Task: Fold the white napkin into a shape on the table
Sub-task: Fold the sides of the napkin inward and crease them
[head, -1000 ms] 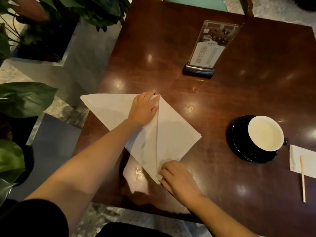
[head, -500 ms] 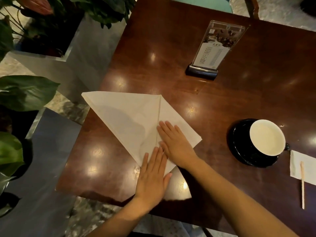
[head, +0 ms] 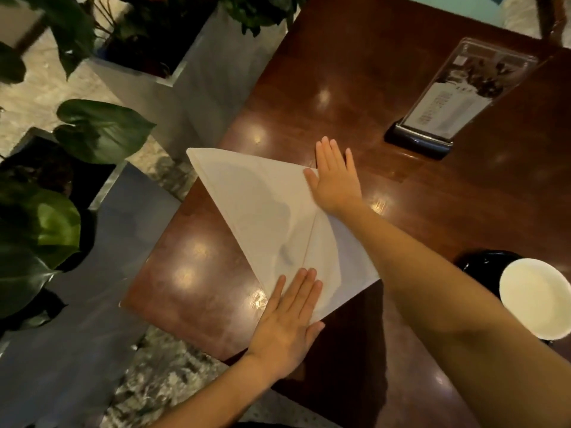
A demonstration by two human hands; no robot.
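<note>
Left hand (head: pixel 285 329) is lying flat at the near point of the white napkin (head: pixel 262 211), fingers together and extended, palm down, pressing the cloth to the table (head: pixel 355 72); nothing pinched. The heel of that hand is sitting on bare wood near the table's near-left edge, fingertips on the cloth.

The napkin is lying folded into a kite-like pointed shape near the table's left corner, narrow tip toward the person, one far corner sticking out past the table's left edge. A straight crease is running up the middle from the near tip.

Right forearm is crossing over the napkin's right flap, hiding part of it. Right hand (head: pixel 335 177) is resting flat at the far end of the crease, fingers straight and slightly spread, palm down, fingertips reaching onto bare wood; not gripping anything.

To the right, a white cup (head: pixel 536 299) is sitting on a black saucer (head: pixel 482 262), partly cut off by the frame edge. Farther back, a clear menu stand (head: pixel 457 97) is standing in a dark base. Off the table to the left, potted plants (head: pixel 102 131) are sitting in planters on the floor.
</note>
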